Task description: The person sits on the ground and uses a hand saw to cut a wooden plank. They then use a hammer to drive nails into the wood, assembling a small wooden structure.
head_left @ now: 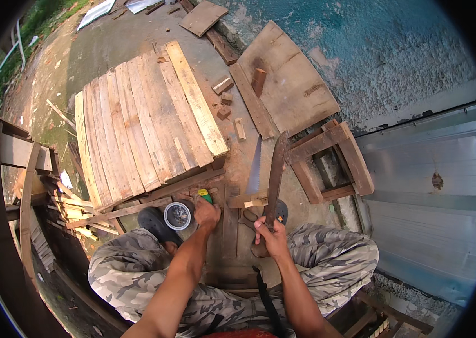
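My right hand (271, 236) grips the handle of a long rusty machete (275, 172), whose blade points away from me toward the wall. My left hand (207, 215) is closed over a small object with a green and yellow end (206, 195), next to a small round tin (177, 216) on the ground. A handsaw (255, 168) lies just left of the machete blade, beside a short wooden block (247, 200). A narrow plank (230, 222) runs between my knees, in camouflage trousers.
A pallet of pale planks (142, 121) lies ahead on the left. A wooden frame (333, 160) and a board (288, 79) sit by the blue wall; metal sheeting (429, 197) is on the right. Scrap wood (69, 208) piles at the left.
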The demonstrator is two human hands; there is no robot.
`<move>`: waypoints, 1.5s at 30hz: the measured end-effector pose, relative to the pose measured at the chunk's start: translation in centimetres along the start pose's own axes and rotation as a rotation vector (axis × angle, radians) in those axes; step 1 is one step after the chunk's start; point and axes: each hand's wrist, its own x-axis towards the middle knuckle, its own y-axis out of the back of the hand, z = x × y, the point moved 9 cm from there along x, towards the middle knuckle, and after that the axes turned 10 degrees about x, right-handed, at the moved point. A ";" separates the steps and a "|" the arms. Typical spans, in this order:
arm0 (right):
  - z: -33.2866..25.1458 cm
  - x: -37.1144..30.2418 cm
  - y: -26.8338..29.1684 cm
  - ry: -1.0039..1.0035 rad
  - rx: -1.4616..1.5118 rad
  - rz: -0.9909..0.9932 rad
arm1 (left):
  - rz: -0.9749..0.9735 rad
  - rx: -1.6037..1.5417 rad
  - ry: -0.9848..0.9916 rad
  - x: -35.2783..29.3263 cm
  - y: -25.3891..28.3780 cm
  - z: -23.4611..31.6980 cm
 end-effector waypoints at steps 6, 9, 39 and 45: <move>-0.5 0.6 -1.0 0.052 -0.041 0.020 | 0.119 -0.433 -0.140 -2.6 7.1 0.8; -1.5 -0.4 -1.7 0.094 -0.016 0.013 | -0.154 -1.050 -0.183 -3.9 8.6 2.4; -26.3 -17.8 25.6 0.375 -0.104 0.475 | -0.516 -0.663 -0.503 -20.1 -7.5 32.9; -26.2 -18.8 31.4 0.425 -0.166 0.618 | -0.777 -0.365 -0.483 -31.7 -20.0 34.2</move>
